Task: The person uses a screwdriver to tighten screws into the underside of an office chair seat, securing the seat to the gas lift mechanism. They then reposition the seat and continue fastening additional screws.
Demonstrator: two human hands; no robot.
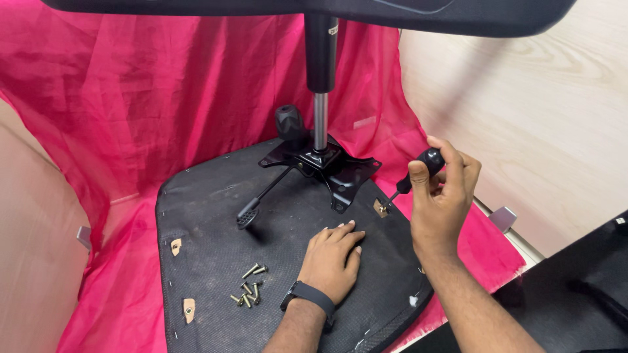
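An upturned black chair seat [216,229] lies on a pink cloth [131,98]. A black metal mechanism plate [327,167] with a gas cylinder [320,98] is fixed at its middle. My right hand [445,189] grips a black-handled screwdriver [418,171], its tip at a small tan mounting patch [381,208] on the seat's right edge. My left hand [332,258], with a dark wrist band, rests flat on the seat's fabric, fingers together. Several brass screws [248,292] lie loose on the seat near my left wrist.
A lever with a paddle end [250,214] sticks out from the plate, and a black knob [288,122] stands behind it. Two more tan patches [175,246] [189,309] sit along the seat's left edge. A pale wood surface [543,117] lies at right, a black part [575,287] at lower right.
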